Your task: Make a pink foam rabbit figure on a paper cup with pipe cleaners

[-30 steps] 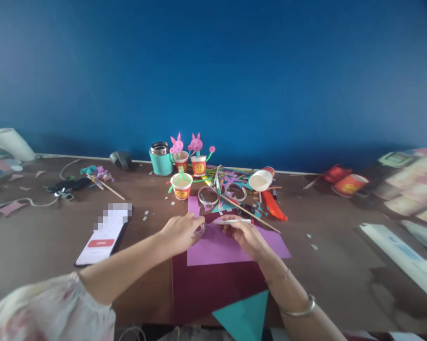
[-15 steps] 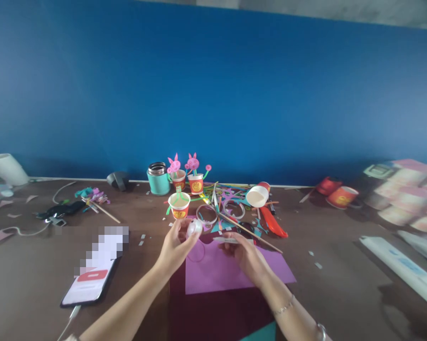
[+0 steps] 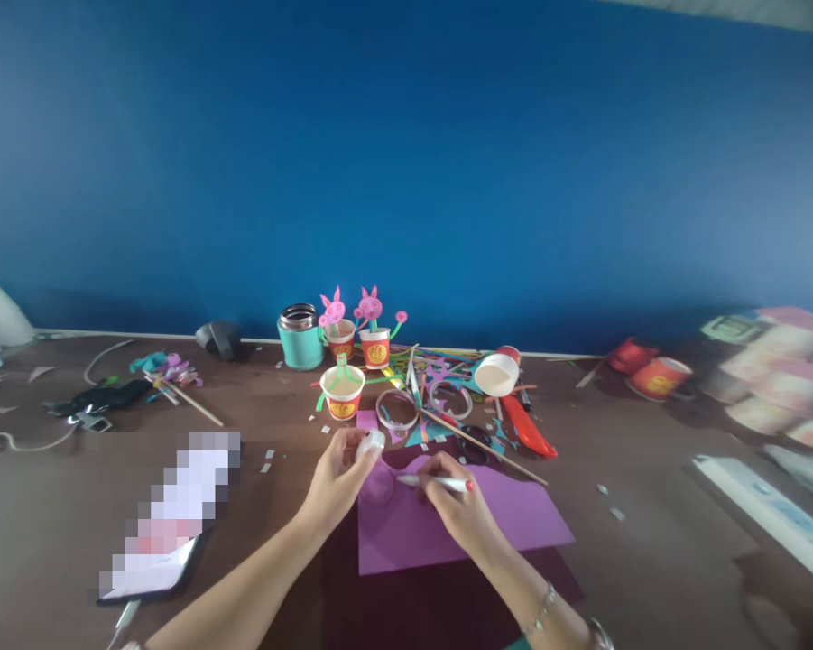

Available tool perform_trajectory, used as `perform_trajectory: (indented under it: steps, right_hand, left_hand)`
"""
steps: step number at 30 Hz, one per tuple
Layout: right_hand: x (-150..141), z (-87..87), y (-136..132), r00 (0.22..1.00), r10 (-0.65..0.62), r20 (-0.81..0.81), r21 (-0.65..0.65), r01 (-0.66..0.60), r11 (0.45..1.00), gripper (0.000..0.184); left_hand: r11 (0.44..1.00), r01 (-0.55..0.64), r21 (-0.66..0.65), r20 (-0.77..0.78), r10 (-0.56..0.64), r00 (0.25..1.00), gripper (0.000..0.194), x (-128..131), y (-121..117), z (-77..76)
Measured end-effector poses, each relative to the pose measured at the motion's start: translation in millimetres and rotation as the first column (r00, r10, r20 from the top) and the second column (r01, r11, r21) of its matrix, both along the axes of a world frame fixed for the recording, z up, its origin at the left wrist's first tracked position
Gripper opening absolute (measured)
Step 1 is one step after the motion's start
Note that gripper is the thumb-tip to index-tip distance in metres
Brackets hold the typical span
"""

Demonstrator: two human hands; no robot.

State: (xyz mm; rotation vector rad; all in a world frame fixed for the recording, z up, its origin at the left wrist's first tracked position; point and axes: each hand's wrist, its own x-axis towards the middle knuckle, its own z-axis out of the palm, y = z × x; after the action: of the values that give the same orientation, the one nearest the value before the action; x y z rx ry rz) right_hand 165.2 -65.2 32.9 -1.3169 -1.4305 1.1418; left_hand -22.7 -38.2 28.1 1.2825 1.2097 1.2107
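Observation:
My left hand (image 3: pixel 335 474) is closed around a small whitish, translucent round piece (image 3: pixel 372 442), above the left part of a purple sheet (image 3: pixel 412 546). What kind of piece it is I cannot make out. A drawn circle (image 3: pixel 377 487) shows on the sheet just below it. Between the fingers of my right hand (image 3: pixel 457 506) is a white marker with a red end (image 3: pixel 455 485). Its tip points left, close to the circle's right edge; whether it touches the paper I cannot tell.
Behind the sheet lie tape rings (image 3: pixel 396 411), a wooden stick (image 3: pixel 514 462) and a red strip (image 3: pixel 529 428). Paper cups (image 3: pixel 342 397), some with pink paper figures, stand beside a turquoise jar (image 3: pixel 301 343). A phone (image 3: pixel 169 533) lies left, a power strip (image 3: pixel 771 515) right.
The marker in my right hand has turned, and its red end now shows on the right. My left hand still holds the round piece. The view has shifted slightly.

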Motion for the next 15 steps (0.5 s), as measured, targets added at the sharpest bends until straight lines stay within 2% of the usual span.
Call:
perform_trajectory:
  steps: [7,15]
  right_hand:
    - [2.1,-6.9,0.6,1.0,0.016,0.017,0.001,-0.016,1.0,0.011]
    - [1.8,-6.6,0.0,0.999,0.021,0.035,-0.004,-0.021,1.0,0.013]
  left_hand:
    - [1.0,0.021,-0.003,-0.012,-0.021,1.0,0.034,-1.5,-0.2,-2.0]
    - [1.0,0.029,-0.001,-0.035,-0.029,0.999,0.034,-2.0,0.0,-4.3]
